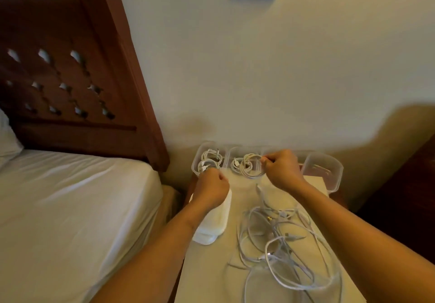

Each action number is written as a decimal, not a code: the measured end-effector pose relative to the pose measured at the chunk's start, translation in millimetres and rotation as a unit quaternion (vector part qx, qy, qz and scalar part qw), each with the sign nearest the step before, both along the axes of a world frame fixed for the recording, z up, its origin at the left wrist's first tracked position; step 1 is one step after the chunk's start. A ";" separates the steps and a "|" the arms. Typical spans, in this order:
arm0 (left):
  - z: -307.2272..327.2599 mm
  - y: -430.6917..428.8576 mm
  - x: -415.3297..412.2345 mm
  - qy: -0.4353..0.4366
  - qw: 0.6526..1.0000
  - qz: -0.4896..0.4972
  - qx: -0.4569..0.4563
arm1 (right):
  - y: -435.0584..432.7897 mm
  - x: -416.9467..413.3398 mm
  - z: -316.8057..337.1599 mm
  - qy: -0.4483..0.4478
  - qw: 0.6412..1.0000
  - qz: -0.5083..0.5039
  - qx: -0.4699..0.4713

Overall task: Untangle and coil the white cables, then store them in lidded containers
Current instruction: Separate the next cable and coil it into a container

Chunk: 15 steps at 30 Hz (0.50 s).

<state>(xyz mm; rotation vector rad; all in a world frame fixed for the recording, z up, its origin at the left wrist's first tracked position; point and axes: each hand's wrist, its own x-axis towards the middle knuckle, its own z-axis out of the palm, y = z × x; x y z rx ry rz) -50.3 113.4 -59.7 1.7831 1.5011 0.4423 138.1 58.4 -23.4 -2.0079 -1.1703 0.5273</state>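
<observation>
Three clear containers stand in a row at the back of the bedside table. The left container holds coiled white cables, and my left hand is curled at its front rim, its fingers closed on a cable loop there. The middle container holds another white coil. My right hand pinches the right side of that coil. The right container looks empty. A tangle of white cables lies loose on the near right of the table.
A stack of translucent lids lies under my left forearm. The table stands against the wall. A bed with a white sheet and a dark wooden headboard is at the left. Dark furniture is at the right.
</observation>
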 end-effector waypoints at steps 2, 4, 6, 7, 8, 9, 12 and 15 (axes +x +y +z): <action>-7.3 15.7 10.7 0.028 1.000 0.001 0.008 | 29.8 9.0 -13.4 -0.012 1.000 0.001 -0.015; -17.1 29.4 21.0 0.042 0.999 0.000 -0.004 | 53.7 14.6 -25.7 -0.031 0.999 0.014 -0.035; -26.6 38.1 30.3 0.047 0.999 0.007 -0.020 | 71.6 18.5 -37.3 -0.048 0.996 0.043 -0.061; -30.1 40.4 33.7 0.049 0.998 0.011 -0.027 | 78.6 20.1 -43.0 -0.061 0.993 0.061 -0.078; -33.8 43.1 36.4 0.052 0.998 0.013 -0.030 | 84.2 21.4 -47.3 -0.076 0.990 0.079 -0.094; -35.6 44.3 38.0 0.058 0.998 0.015 -0.033 | 88.8 22.3 -50.7 -0.090 0.986 0.094 -0.105; -41.8 47.8 42.2 0.067 0.997 0.021 -0.035 | 99.9 23.2 -56.9 -0.128 0.974 0.141 -0.121; -44.4 47.3 45.0 0.051 0.997 0.042 -0.039 | 106.2 20.0 -68.5 -0.188 0.953 0.193 -0.137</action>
